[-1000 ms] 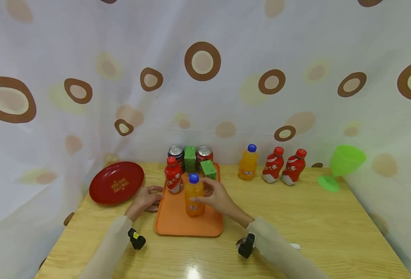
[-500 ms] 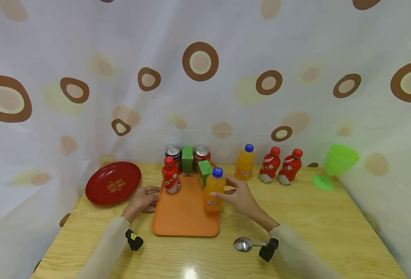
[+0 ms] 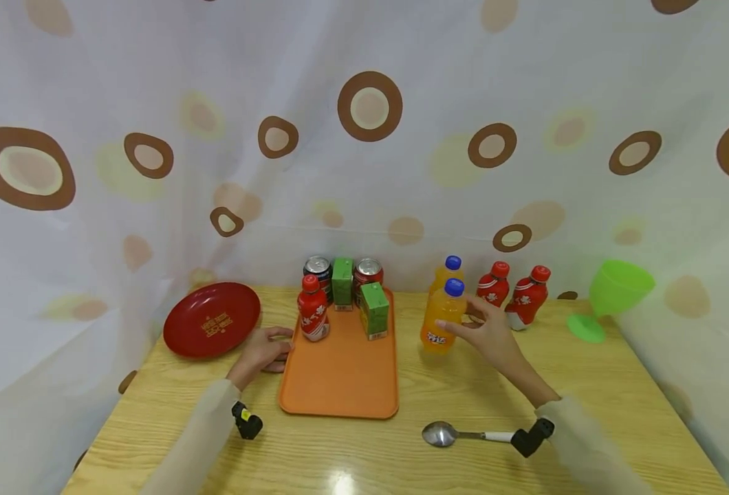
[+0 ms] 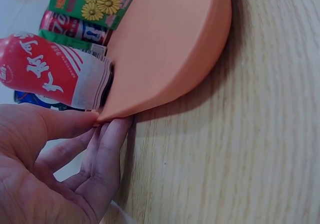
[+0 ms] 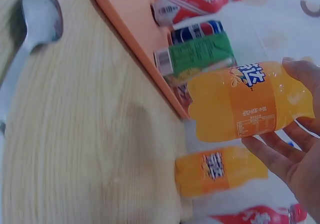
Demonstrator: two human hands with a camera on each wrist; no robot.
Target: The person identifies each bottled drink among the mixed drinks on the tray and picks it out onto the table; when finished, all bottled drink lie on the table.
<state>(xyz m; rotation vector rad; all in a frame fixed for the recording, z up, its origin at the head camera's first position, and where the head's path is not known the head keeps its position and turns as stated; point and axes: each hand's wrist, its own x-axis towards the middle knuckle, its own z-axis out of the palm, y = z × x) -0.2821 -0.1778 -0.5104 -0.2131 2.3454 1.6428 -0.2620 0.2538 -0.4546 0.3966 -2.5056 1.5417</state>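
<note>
My right hand (image 3: 488, 331) grips an orange soda bottle (image 3: 442, 322) with a blue cap, thumb on one side and fingers on the other. It holds the bottle upright to the right of the orange tray (image 3: 340, 385), raised over the table in the right wrist view. A second orange soda bottle (image 5: 220, 171) stands just behind it. At the tray's left edge, my left hand (image 3: 264, 350) pinches the rim, thumb above and fingers below. On the tray are a red bottle (image 4: 55, 72), two green drink cartons (image 3: 374, 311) and two cans (image 3: 368, 271) at the back.
Two red bottles (image 3: 528, 297) stand at the back right, one partly behind my right hand. Beyond them is a green plastic goblet (image 3: 618, 289). A spoon (image 3: 441, 434) lies near the front, and a red plate (image 3: 212, 320) sits left of the tray.
My right hand has carried the orange soda bottle from over the tray rightward, past its right edge, to in front of the other orange bottle. My left hand has stayed at the rim.
</note>
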